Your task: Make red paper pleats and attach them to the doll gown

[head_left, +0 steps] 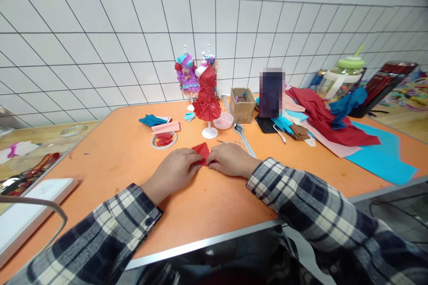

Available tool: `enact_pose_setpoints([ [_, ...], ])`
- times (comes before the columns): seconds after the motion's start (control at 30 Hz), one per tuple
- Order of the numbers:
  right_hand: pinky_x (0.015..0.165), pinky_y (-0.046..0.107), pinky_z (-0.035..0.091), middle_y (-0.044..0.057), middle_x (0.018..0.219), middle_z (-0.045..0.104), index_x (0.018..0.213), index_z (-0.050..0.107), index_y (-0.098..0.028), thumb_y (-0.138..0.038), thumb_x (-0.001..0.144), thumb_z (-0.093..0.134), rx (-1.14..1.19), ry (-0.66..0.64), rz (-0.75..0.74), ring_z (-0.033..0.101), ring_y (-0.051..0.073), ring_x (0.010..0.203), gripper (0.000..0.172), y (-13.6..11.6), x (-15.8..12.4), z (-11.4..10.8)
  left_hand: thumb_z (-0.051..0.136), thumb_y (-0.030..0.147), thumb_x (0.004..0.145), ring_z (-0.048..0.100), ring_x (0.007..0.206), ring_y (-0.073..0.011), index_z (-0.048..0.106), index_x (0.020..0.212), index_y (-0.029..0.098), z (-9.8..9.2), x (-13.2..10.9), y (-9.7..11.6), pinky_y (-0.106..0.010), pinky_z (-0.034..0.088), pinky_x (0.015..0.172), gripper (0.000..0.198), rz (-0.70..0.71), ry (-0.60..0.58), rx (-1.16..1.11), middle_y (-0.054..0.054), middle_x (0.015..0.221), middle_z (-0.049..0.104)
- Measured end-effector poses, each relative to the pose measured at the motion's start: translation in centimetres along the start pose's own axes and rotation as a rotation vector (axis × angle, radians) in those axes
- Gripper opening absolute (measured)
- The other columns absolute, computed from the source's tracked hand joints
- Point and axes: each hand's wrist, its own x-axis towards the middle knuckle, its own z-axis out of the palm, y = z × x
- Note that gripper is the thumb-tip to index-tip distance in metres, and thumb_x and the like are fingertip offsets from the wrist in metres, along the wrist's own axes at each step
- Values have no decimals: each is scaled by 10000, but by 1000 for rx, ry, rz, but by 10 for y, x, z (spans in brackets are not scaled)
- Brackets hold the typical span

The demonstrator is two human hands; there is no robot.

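A small piece of red crepe paper (pixel 201 149) is pinched between my two hands just above the orange tabletop. My left hand (pixel 175 168) grips its left side with thumb and fingers together. On the other side my right hand (pixel 229 158) holds the lower right edge, fingers closed. Right behind the hands stands a miniature dress form (pixel 209 93) in a one-shouldered red dress with a puffed hem, on a round white base. Scissors (pixel 236 143) lie partly hidden behind my right hand. A roll of clear tape (pixel 163 140) with red scraps inside sits to the left.
Two more dressed mini forms (pixel 189 75) stand behind. A cardboard box (pixel 242 105), a pink bowl (pixel 223 120) and a pixelated upright dark object (pixel 271 93) are at the back. Coloured paper sheets (pixel 334 118) pile up right, near a tilted thermos (pixel 384 87). A white power bank-like block (pixel 40 209) lies left.
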Motion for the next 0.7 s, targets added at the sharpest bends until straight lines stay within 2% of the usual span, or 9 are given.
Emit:
enact_pose_setpoints([
  [0.1, 674, 260, 347, 23, 974, 699, 954, 718, -235, -244, 872, 573, -5, 0, 35, 607, 170, 896, 167, -2, 1, 1, 600, 279, 844, 606, 935, -238, 705, 1025, 207, -1, 0, 6, -355, 465, 825, 221, 2, 47, 3, -79, 971, 693],
  [0.2, 674, 258, 352, 16, 957, 709, 957, 705, -237, -240, 865, 579, 12, 8, 59, 616, 171, 888, 156, -4, 2, 1, 557, 277, 886, 618, 871, -224, 733, 923, 214, 0, 3, 10, -345, 465, 792, 190, 32, 14, 10, -61, 869, 715],
  [0.37, 718, 273, 377, 20, 980, 728, 1045, 695, -260, -266, 871, 561, 35, 38, 149, 624, 193, 906, 220, -5, 3, 4, 535, 244, 902, 642, 803, -217, 744, 895, 224, 0, 5, 11, -339, 451, 754, 209, 54, -33, 58, -48, 834, 740],
  [0.57, 674, 277, 370, 31, 926, 715, 926, 722, -259, -294, 854, 554, -3, 58, 186, 615, 206, 879, 186, -7, 4, 8, 550, 257, 888, 653, 727, -203, 730, 942, 238, -5, 2, 11, -289, 425, 641, 189, -55, -62, 43, -40, 826, 740],
  [0.7, 681, 274, 371, 42, 963, 697, 914, 726, -255, -296, 865, 544, -16, 79, 168, 600, 211, 913, 193, -9, 4, 8, 538, 231, 884, 650, 729, -197, 733, 896, 235, -4, 3, 12, -274, 424, 631, 195, -63, -58, 7, -33, 828, 734],
])
